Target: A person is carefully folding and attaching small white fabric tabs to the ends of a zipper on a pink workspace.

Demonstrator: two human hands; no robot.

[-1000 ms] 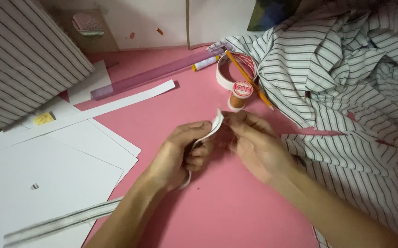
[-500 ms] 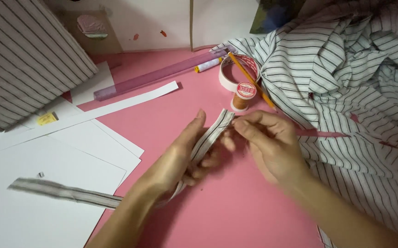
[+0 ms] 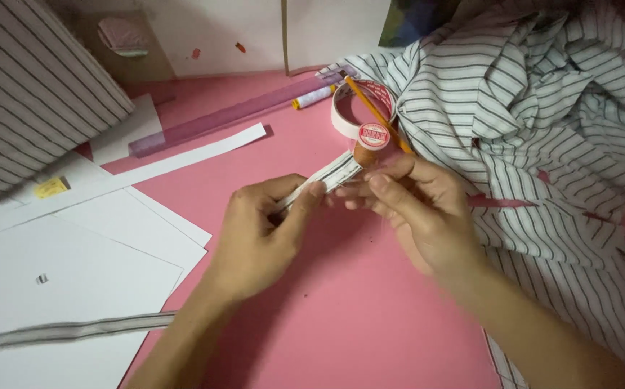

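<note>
the pink desk [image 3: 341, 317] carries everything here. a heap of white cloth with dark stripes [image 3: 536, 122] covers its right side and far right corner, spilling down the right edge. a folded striped fabric panel [image 3: 24, 101] fills the far left corner. white paper sheets [image 3: 67, 266] lie over the near left part of the desk, with a long white paper strip [image 3: 182, 158] slanting above them and a translucent pink ruler [image 3: 233, 115] beyond that, toward the far edge.

near the middle of the desk the left hand [image 3: 258, 234] pinches a narrow striped fabric strip [image 3: 327, 176] between thumb and fingers, closed on it. the right hand [image 3: 417, 209] meets it just to the right, its fingertips grasping the strip's upper end. the strip's other end [image 3: 74, 330] trails over the paper near the left front corner.

just behind the hands stand a white tape roll [image 3: 345, 115], an orange pencil [image 3: 377, 115] laid across it, and a small orange thread spool [image 3: 370, 144] touching the roll. a small yellow tag [image 3: 51, 189] lies by the left edge.
</note>
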